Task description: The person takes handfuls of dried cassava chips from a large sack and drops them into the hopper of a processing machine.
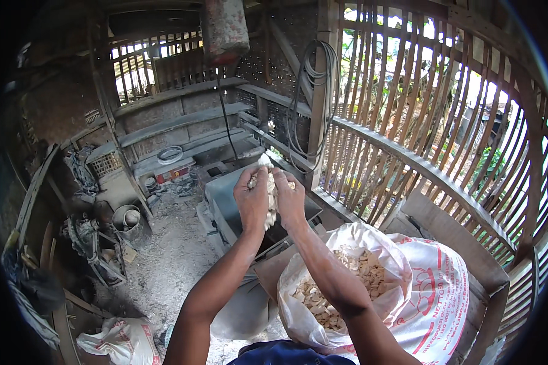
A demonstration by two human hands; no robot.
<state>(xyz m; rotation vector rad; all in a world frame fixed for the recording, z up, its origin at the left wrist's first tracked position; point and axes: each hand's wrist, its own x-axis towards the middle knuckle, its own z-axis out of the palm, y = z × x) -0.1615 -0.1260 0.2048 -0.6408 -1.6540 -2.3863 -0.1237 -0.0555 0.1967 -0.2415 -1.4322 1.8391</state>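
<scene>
Out in front of me, my left hand (251,199) and my right hand (290,199) are cupped together around a heap of pale dried chips (272,198). Some chips show above the fingers and some between the palms. Both hands are over a grey-green metal machine (222,190), whose dark opening is partly hidden by my forearms. Below my right forearm stands an open white woven sack (291,278), its rim rolled outward. More pale chips (315,309) fill it.
A full printed white sack (447,292) lies beside the open one, near a wooden board (429,225). Slatted walls (408,91) line the right. At left are a bucket (129,222), metal parts (91,240) and a crumpled sack (125,340) on the dusty floor (164,261).
</scene>
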